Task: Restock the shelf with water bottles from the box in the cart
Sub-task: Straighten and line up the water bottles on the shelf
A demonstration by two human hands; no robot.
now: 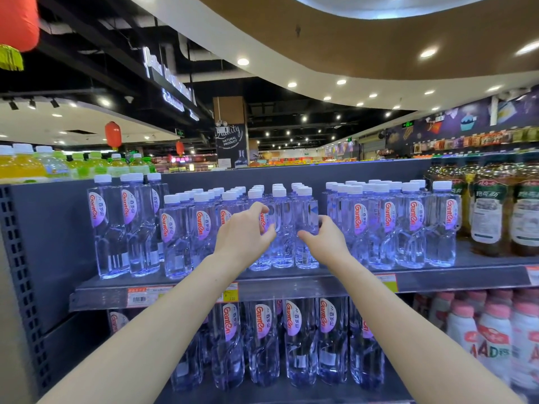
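Clear water bottles with white caps and pink labels stand in rows on the grey upper shelf (306, 282). My left hand (243, 233) reaches in at the middle of the front row, thumb and fingers curled around a water bottle (264, 259) that stands on the shelf. My right hand (325, 239) grips the neighbouring water bottle (304, 212) from its right side. A third bottle (281, 225) stands between the two hands. Taller bottles of the same brand (112, 225) stand at the left end. The cart and the box are out of view.
Larger water bottles (262, 345) fill the shelf below. Brown drink bottles (490, 211) stand at the right, white pink-capped bottles (493, 345) at the lower right, yellow and green drinks (29, 167) behind the upper left. A narrow gap (320, 258) splits the bottle rows.
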